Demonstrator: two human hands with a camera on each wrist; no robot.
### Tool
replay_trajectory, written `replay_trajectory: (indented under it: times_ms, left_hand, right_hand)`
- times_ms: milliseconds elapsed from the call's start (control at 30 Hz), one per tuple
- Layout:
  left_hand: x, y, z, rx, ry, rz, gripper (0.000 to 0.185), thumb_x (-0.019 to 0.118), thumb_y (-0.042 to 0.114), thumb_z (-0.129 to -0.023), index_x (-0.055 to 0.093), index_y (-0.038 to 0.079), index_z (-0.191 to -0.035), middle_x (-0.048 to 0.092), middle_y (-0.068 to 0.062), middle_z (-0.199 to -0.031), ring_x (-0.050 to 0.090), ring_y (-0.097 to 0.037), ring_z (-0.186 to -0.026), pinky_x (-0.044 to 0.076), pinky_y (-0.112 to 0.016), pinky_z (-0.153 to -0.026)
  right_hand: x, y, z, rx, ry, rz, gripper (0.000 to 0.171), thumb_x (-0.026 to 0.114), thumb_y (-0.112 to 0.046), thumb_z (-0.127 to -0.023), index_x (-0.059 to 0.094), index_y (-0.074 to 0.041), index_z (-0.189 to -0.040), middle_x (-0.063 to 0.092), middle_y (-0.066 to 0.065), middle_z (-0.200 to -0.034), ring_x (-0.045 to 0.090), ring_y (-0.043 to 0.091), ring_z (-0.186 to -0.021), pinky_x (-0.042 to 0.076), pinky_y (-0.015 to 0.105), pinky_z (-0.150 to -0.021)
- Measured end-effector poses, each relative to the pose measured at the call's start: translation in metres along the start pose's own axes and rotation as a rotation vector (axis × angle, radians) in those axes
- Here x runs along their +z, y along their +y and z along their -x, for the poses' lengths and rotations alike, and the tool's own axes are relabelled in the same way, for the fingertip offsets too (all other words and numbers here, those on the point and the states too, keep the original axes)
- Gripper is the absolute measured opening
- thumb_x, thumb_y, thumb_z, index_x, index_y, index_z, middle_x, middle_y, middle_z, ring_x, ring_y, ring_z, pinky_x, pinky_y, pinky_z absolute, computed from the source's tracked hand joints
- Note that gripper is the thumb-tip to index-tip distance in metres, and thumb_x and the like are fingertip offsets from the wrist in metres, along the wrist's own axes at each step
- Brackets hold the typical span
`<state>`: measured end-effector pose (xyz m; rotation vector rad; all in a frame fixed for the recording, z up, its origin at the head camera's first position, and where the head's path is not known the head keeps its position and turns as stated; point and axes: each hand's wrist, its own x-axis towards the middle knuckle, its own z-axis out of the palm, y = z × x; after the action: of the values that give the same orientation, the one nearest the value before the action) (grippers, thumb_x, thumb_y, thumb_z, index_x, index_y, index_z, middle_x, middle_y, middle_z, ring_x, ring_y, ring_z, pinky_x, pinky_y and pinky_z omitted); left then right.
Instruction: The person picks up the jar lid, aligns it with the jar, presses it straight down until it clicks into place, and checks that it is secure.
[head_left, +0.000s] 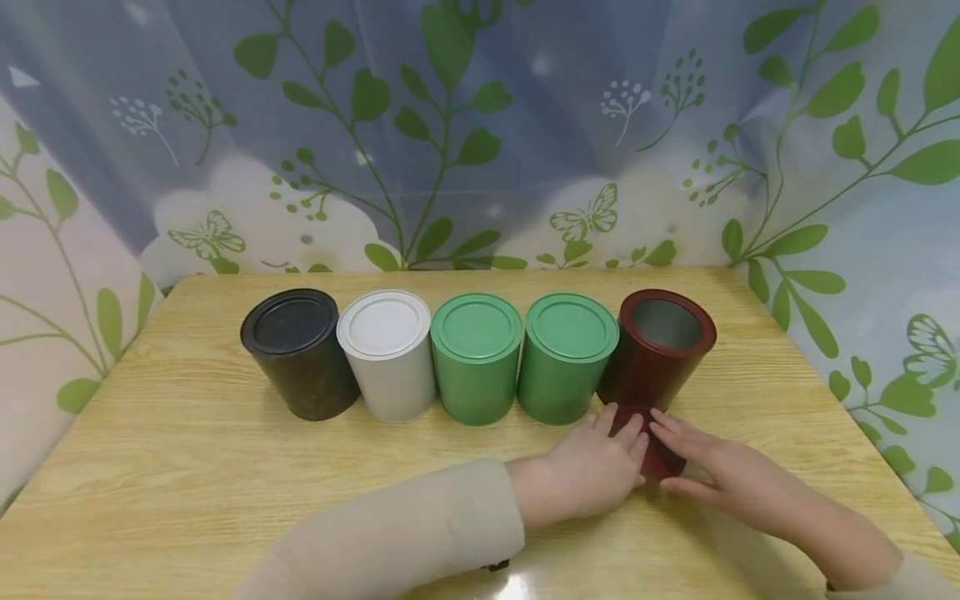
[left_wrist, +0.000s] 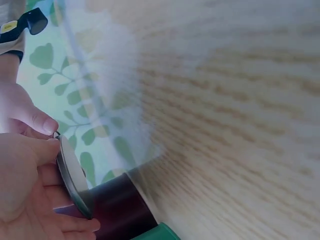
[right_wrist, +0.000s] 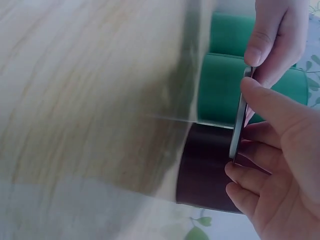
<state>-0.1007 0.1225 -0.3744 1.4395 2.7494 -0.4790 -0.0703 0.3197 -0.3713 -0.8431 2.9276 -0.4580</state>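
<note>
Lid [head_left: 651, 446] pinched edge-on by left hand [head_left: 592, 471] & right hand [head_left: 723, 471], just in front of open dark-red can [head_left: 660, 354] on worktop [head_left: 187, 467]; level lid w/ rim before pressing, prob. best.

In the head view the dark red lid [head_left: 651, 450] is mostly covered by the left hand [head_left: 596, 471] and right hand [head_left: 723, 475], so only a strip of it shows between their fingers [head_left: 628, 433]. The right forearm runs off the bottom edge. The base of the dark red can [head_left: 660, 350] is hidden behind the hands. In the left wrist view the desk [left_wrist: 240, 115] is blurred, the lid shows only edge-on, and the left hand is cut off by the left edge. In the right wrist view the desk is smeared, and the green cans [right_wrist: 220, 90] are partly hidden by the fingers.
</note>
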Motion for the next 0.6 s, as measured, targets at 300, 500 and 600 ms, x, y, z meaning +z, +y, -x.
replay_trajectory:
  times_ms: [300,500,600]
  left_hand:
    - [-0.008,-0.006,0.012,0.026,0.203,-0.059,0.051,0.031,0.044,-0.100,0.045,0.016,-0.140,0.040,-0.002,-0.144,0.036,-0.029,-0.130,0.036,-0.036,-0.102]
    - [-0.014,-0.011,0.021,0.032,0.353,-0.060,0.050,0.035,0.044,-0.100,0.048,0.013,-0.137,0.045,-0.004,-0.140,0.040,-0.030,-0.127,0.036,-0.037,-0.102]
    - [-0.018,-0.013,0.024,0.037,0.427,-0.060,0.050,0.036,0.043,-0.100,0.050,0.012,-0.136,0.047,-0.005,-0.138,0.042,-0.031,-0.126,0.037,-0.037,-0.102]
  right_hand:
    - [-0.017,-0.009,0.006,0.022,0.029,0.003,0.067,0.065,-0.038,-0.086,0.043,-0.006,-0.140,0.038,0.018,-0.143,0.050,0.033,-0.118,0.046,0.047,-0.086]
    - [-0.026,-0.015,0.009,-0.009,0.099,0.090,0.068,0.069,-0.035,-0.083,0.044,-0.009,-0.140,0.041,0.014,-0.142,0.051,0.030,-0.117,0.049,0.044,-0.083]
    - [-0.029,-0.017,0.011,-0.022,0.126,0.116,0.069,0.071,-0.034,-0.082,0.044,-0.011,-0.141,0.042,0.012,-0.142,0.051,0.029,-0.117,0.049,0.043,-0.082]
